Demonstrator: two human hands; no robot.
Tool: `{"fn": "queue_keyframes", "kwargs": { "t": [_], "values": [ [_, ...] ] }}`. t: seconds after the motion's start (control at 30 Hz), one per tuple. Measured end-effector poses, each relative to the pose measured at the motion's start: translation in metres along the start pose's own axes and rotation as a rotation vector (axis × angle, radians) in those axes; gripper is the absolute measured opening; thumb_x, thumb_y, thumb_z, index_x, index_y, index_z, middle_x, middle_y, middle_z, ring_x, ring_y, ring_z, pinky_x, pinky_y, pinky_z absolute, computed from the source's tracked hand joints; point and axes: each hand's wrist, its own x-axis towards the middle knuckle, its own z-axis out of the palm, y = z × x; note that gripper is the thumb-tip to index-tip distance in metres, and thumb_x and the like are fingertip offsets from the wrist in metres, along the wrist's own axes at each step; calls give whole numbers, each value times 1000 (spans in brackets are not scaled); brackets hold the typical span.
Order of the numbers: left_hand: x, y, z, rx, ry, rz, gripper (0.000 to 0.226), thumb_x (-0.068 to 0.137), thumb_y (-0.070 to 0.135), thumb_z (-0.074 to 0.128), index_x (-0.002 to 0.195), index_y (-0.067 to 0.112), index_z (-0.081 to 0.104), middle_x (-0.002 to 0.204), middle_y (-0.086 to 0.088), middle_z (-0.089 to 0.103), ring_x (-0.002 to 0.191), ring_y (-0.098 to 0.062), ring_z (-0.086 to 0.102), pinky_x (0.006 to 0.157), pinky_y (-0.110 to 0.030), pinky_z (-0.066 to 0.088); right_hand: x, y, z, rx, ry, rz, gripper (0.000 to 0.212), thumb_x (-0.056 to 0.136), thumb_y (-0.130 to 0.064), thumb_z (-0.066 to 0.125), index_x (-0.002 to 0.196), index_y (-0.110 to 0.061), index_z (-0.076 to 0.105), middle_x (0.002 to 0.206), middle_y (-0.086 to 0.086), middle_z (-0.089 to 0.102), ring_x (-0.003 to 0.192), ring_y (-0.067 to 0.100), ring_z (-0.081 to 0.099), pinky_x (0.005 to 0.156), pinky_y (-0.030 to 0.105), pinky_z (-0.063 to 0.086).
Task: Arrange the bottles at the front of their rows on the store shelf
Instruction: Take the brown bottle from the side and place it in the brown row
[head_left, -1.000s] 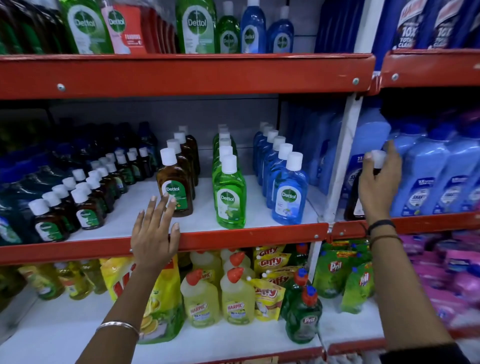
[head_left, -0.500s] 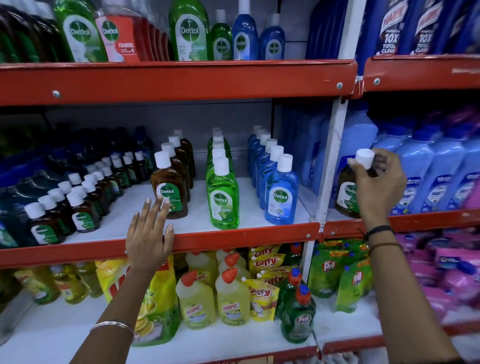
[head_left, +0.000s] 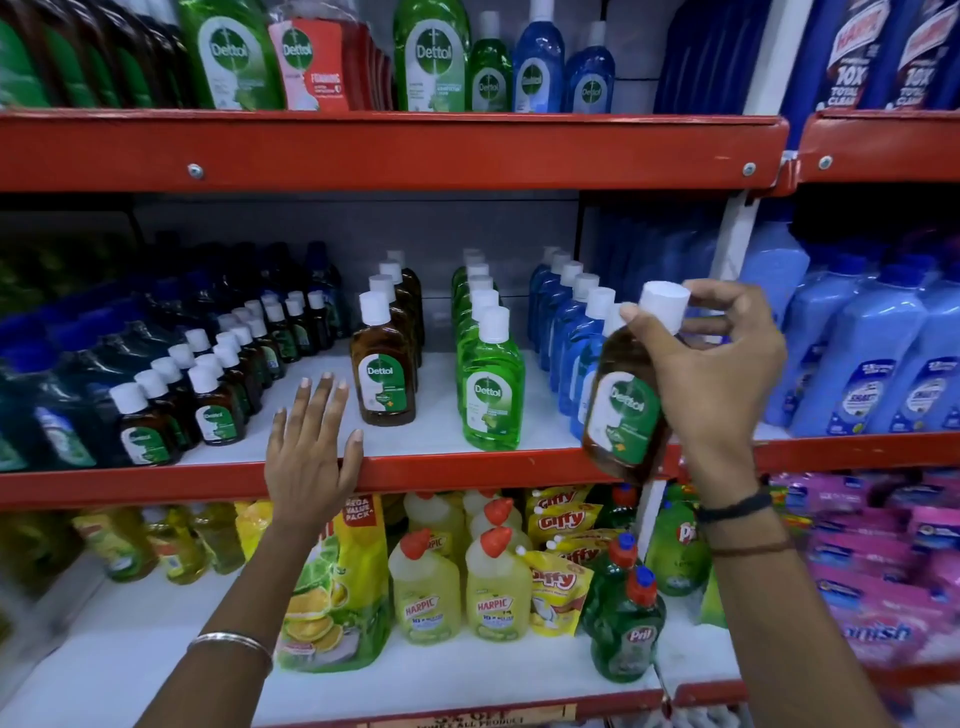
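A flat-sided brown Dettol bottle (head_left: 626, 410) is gripped, tilted, by the right hand (head_left: 711, 374) near its ribbed white cap (head_left: 664, 304). The left hand (head_left: 309, 452) is spread open and empty on the red metal shelf edge (head_left: 467, 470).

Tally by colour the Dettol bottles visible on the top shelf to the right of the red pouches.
Green bottles: 2 (large, small)
Blue bottles: 2 (taller, shorter)
Total: 4
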Motion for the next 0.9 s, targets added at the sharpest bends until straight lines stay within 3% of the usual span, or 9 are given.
{"fn": "queue_keyframes", "kwargs": {
  "t": [0.07, 0.37, 0.5, 0.9],
  "values": [
    [0, -14, -5, 13, -10, -24, 57, 97, 39, 31, 148, 15, 32, 153, -10, 37, 144, -29, 28, 111, -54, 27, -15, -15, 24, 74, -76, 5, 41, 64, -39, 83, 94, -24, 60, 82, -22, 59, 68, -4, 58, 62, 23, 51],
    [-3, -41, -12, 37, -15, 5, 56, 96, 39, 31, 148, 16, 33, 152, -11, 39, 141, -32, 34, 108, -54, 33, -70, -51, 141, 181, -274, 43, 36, 66, -38, 82, 91, -29, 57, 80, -23, 59, 77, 3, 63, 67, 35, 56],
    [-3, -44, -9, 29, 9, 28, 56, 98, 42, 27, 148, 18, 33, 150, -10, 42, 140, -31, 36, 106, -52, 35, -81, -42, 179, 155, -328, 65, 38, 68, -37, 81, 95, -25, 58, 87, -11, 65, 80, 10, 65, 70, 39, 57],
    [-4, -45, -6, 24, 53, 71, 54, 98, 41, 29, 146, 18, 37, 147, -7, 46, 141, -26, 33, 106, -50, 39, -100, -13, 210, -1, -358, 63, 47, 70, -44, 78, 107, -20, 61, 98, -4, 69, 84, 10, 63, 74, 37, 56]
  ]
}}
